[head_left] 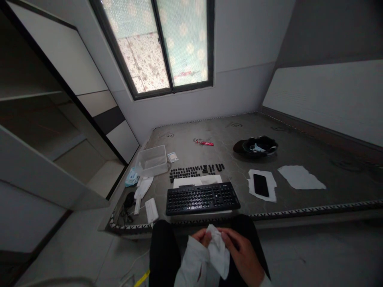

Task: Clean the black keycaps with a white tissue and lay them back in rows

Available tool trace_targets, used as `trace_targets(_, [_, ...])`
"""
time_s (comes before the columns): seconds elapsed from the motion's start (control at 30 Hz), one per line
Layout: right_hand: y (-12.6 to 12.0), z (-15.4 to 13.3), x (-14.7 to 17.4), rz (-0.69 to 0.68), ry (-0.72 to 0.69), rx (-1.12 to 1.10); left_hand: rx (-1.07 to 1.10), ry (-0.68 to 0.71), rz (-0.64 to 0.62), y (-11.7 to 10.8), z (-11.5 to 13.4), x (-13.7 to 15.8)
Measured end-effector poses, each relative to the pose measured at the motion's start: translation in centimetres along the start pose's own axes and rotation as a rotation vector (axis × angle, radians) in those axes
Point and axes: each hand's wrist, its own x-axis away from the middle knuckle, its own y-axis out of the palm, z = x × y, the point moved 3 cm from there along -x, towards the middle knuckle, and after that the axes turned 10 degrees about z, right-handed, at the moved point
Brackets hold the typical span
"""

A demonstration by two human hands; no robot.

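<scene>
Nearest us, one crumpled sheet of thin white material (pixel 220 257), cloth or paper we cannot tell, is held in both hands, short of the near edge of the grey patterned mattress (pixel 221 127). We judge the step in hand to be handling this sheet; its next adjustment calls for a steady pinch at the upper end. We find the left hand (pixel 204 238) curled, thumb and fingers closed on the upper left side. The right hand (pixel 241 251) grips opposite, thumb against bent forefinger, wrist low and rightward. Beyond, along that near edge, lies a black rectangular plastic keyboard (pixel 203 198); behind it, small black loose keycaps (pixel 185 172) stand in rows.
</scene>
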Motion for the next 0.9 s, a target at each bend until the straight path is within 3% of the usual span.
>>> trace_targets(0.23, [0.3,0.1,0.1,-0.042,-0.036,0.005,0.063,0.036,0.129,0.0,-1.8,-0.8])
trace_targets(0.57, [0.5,1.0,-0.1,-0.013,-0.045,0.055,0.087,-0.069,0.002,-0.4,-0.3,-0.1])
trace_targets(0.9, [0.9,0.6,0.2,-0.072,-0.016,0.057,0.102,-0.087,0.036,-0.6,-2.2,-0.9])
